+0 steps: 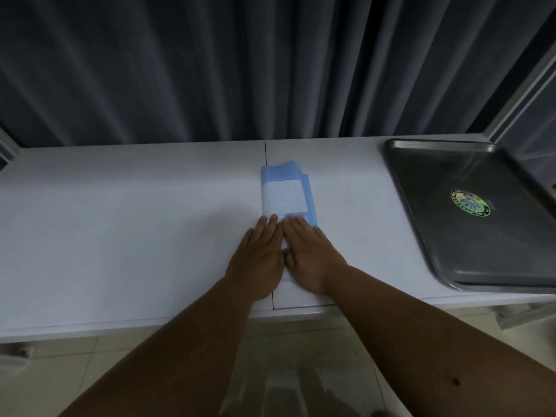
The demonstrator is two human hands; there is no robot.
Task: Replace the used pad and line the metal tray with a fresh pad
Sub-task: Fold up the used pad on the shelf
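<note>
Both hands flat, palms down, side by side at frame centre. Left hand [258,254] and right hand [310,254] have fingers straight and held together, pressing the near end of the folded blue-and-white disposable pad [285,194]. No pinch, nothing curled round it.

Pad is a narrow folded strip on the white countertop [120,221], centre of frame, lying over the dark seam line in the counter. Long axis runs from the hands toward the dark grey pleated curtain [210,70] across the top of the frame. Far end is blue and slightly rumpled; middle shows the white absorbent face with a blue border down its right side. Near end is hidden under the palms.

Rectangular stainless-steel tray [421,182] sits at the right edge of frame, well apart from the pad, bare metal, round green sticker [470,203] on its floor. No pad in it.

Can't tell from this whether the strip is the used pad folded up or the fresh one awaiting unfolding. Tray is unlined, so lining isn't done.

Key geometry: tray lies to the right of the pad, so the right hand is nearer to it. Pad's long axis runs roughly parallel to the tray's long sides, so my guess is that a sideways carry needs little turning.
</note>
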